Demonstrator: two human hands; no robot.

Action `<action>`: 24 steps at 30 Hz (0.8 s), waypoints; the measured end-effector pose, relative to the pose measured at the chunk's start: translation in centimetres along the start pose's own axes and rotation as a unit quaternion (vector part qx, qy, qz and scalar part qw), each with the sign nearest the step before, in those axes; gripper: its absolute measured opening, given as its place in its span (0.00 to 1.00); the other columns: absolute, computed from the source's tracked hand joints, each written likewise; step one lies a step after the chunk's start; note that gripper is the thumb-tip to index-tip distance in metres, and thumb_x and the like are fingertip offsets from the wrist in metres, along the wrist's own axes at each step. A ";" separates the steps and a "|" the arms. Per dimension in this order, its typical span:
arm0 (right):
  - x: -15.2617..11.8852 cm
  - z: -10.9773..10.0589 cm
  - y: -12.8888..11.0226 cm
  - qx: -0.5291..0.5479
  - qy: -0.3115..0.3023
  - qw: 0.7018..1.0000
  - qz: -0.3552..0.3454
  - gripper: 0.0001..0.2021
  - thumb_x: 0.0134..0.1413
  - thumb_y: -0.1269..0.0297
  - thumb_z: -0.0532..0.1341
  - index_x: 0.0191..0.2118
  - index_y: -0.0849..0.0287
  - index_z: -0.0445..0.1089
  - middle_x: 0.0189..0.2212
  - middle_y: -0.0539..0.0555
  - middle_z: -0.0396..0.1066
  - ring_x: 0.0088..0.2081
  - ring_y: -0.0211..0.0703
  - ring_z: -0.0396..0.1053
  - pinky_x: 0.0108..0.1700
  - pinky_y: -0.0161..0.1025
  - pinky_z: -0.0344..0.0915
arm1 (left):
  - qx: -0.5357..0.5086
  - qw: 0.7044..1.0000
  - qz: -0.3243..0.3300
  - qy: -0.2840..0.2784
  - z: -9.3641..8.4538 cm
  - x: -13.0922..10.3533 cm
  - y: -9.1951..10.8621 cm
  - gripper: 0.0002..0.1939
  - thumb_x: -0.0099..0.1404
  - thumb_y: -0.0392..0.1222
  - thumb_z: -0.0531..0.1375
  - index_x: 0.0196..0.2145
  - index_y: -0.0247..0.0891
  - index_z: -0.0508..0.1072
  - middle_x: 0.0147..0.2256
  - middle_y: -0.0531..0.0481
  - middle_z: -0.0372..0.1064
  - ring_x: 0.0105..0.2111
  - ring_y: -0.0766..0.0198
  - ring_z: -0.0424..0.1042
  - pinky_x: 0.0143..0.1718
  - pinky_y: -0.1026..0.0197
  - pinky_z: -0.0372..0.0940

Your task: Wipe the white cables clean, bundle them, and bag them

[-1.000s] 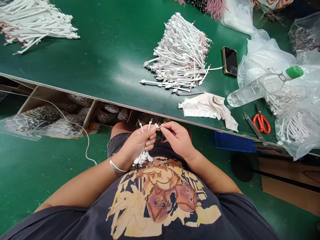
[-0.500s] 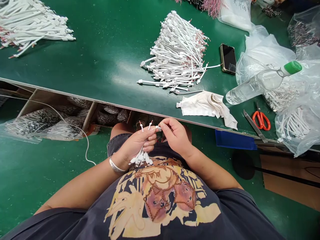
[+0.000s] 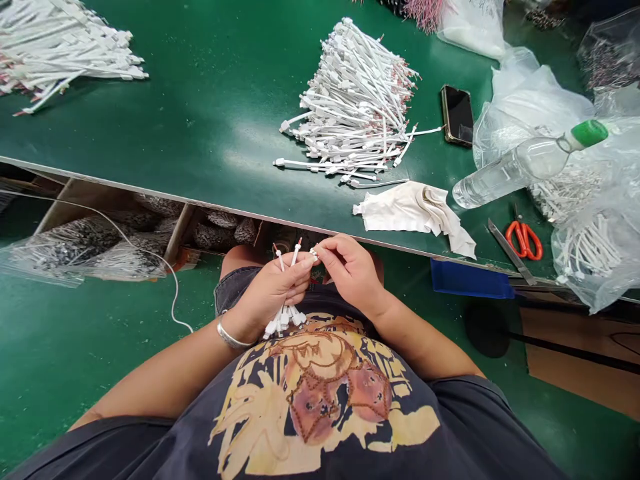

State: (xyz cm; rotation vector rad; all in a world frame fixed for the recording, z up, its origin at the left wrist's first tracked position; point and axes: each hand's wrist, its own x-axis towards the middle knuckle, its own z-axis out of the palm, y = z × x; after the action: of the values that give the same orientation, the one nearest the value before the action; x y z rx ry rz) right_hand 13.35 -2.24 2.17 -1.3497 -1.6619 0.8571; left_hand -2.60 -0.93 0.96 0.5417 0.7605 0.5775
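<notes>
My left hand [image 3: 280, 287] is closed around a small bunch of short white cables [image 3: 285, 319]. Their white connector ends hang below the palm, and two stripped reddish tips poke up above the thumb. Right beside it, my right hand [image 3: 349, 268] pinches a small white piece [image 3: 313, 253] between thumb and forefinger, close to the left fingertips. Whether this piece belongs to one of the held cables is hidden by the fingers. Both hands are above my lap, just in front of the table edge.
On the green table [image 3: 200, 133] lie a large pile of white cables [image 3: 355, 100] and another pile [image 3: 70, 53] at the far left. A cloth [image 3: 410, 210], phone [image 3: 457, 115], bottle [image 3: 515, 170], red-handled scissors [image 3: 523, 240], a flat blade [image 3: 510, 252] and plastic bags [image 3: 590, 247] are to the right.
The cable tips in my left hand have shifted slightly left and up. A grey striped part between the hands no longer shows; a small white piece is visible at my right fingertips.
</notes>
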 end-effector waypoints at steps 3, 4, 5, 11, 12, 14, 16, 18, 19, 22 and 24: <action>-0.5 -0.1 -0.4 0.017 0.029 0.999 0.024 0.08 0.61 0.63 0.53 0.36 0.55 0.69 0.34 0.53 0.69 0.37 0.40 0.67 0.43 0.40 0.65 | 0.049 0.995 0.070 0.049 0.3 -0.4 -0.2 0.11 0.59 0.47 0.62 0.33 0.37 0.68 0.17 0.61 0.47 0.14 0.77 0.44 0.14 0.72 0.42; -0.7 -0.2 -0.5 0.013 0.034 0.999 0.025 0.08 0.60 0.63 0.54 0.36 0.55 0.69 0.34 0.53 0.69 0.36 0.41 0.67 0.43 0.40 0.65 | 0.065 0.992 0.089 0.063 0.3 -0.5 -0.2 0.11 0.59 0.47 0.62 0.33 0.37 0.68 0.17 0.61 0.48 0.14 0.77 0.46 0.15 0.71 0.43; -1.0 -0.2 -0.7 0.005 0.035 0.999 0.021 0.07 0.59 0.63 0.55 0.36 0.55 0.69 0.33 0.53 0.69 0.36 0.41 0.67 0.42 0.41 0.65 | 0.084 0.988 0.106 0.076 0.4 -0.6 -0.3 0.11 0.59 0.48 0.62 0.33 0.38 0.69 0.16 0.60 0.49 0.14 0.76 0.47 0.15 0.70 0.43; -1.4 0.1 -1.2 -0.033 0.023 0.999 -0.013 0.05 0.57 0.64 0.57 0.36 0.55 0.70 0.32 0.53 0.70 0.35 0.42 0.67 0.41 0.42 0.65 | 0.234 0.948 0.171 0.133 0.3 -1.1 -0.2 0.10 0.61 0.48 0.60 0.32 0.38 0.70 0.16 0.59 0.53 0.16 0.74 0.51 0.17 0.68 0.46; -1.4 0.1 -1.2 -0.035 0.023 0.999 -0.017 0.05 0.57 0.65 0.57 0.36 0.55 0.70 0.32 0.53 0.70 0.35 0.42 0.67 0.42 0.42 0.65 | 0.248 0.943 0.174 0.134 0.3 -1.1 -0.2 0.10 0.61 0.47 0.60 0.32 0.38 0.71 0.16 0.59 0.53 0.16 0.74 0.52 0.18 0.68 0.47; -1.4 0.2 -1.1 -0.040 0.022 0.999 -0.027 0.05 0.57 0.66 0.56 0.36 0.55 0.70 0.32 0.53 0.71 0.35 0.42 0.67 0.42 0.42 0.64 | 0.257 0.941 0.176 0.131 0.3 -1.2 -0.3 0.09 0.62 0.47 0.60 0.33 0.39 0.70 0.16 0.59 0.53 0.16 0.74 0.51 0.18 0.68 0.47; -1.3 0.2 -1.1 -0.045 0.019 0.998 -0.034 0.06 0.57 0.67 0.55 0.35 0.56 0.70 0.32 0.53 0.71 0.35 0.41 0.67 0.42 0.42 0.64 | 0.246 0.945 0.174 0.124 0.2 -1.2 -0.3 0.09 0.62 0.47 0.59 0.33 0.39 0.69 0.16 0.59 0.52 0.16 0.74 0.51 0.19 0.68 0.47; -1.3 0.2 -1.0 -0.051 0.016 0.998 -0.036 0.06 0.57 0.67 0.55 0.34 0.55 0.69 0.31 0.53 0.71 0.35 0.42 0.67 0.41 0.42 0.64 | 0.229 0.951 0.170 0.117 0.1 -1.1 -0.4 0.09 0.62 0.47 0.59 0.33 0.39 0.69 0.17 0.59 0.52 0.16 0.74 0.51 0.19 0.68 0.47; -1.3 0.3 -1.0 -0.052 0.016 0.998 -0.036 0.06 0.57 0.67 0.55 0.34 0.55 0.69 0.31 0.53 0.70 0.35 0.42 0.67 0.41 0.42 0.64 | 0.217 0.955 0.167 0.114 0.0 -1.1 -0.5 0.09 0.62 0.48 0.59 0.32 0.39 0.68 0.17 0.59 0.52 0.16 0.74 0.51 0.19 0.67 0.47; -1.3 0.3 -1.0 -0.057 0.022 0.998 -0.036 0.06 0.57 0.68 0.55 0.33 0.55 0.69 0.31 0.53 0.70 0.35 0.42 0.67 0.41 0.41 0.64 | 0.186 0.965 0.155 0.100 -0.1 -0.9 -0.5 0.10 0.62 0.48 0.59 0.32 0.39 0.67 0.17 0.60 0.50 0.16 0.74 0.50 0.18 0.67 0.44; -1.3 0.4 -1.0 -0.060 0.027 0.997 -0.036 0.06 0.57 0.69 0.55 0.33 0.56 0.69 0.30 0.53 0.70 0.35 0.41 0.67 0.41 0.41 0.64 | 0.172 0.970 0.147 0.091 -0.2 -0.9 -0.6 0.10 0.62 0.48 0.59 0.33 0.39 0.67 0.17 0.60 0.49 0.16 0.74 0.49 0.17 0.67 0.43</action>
State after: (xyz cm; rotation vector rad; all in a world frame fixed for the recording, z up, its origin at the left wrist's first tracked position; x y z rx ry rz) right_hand 12.71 -3.69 2.67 -1.3716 -1.7327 0.6833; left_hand -3.09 -1.88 0.90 0.9430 0.9713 0.7834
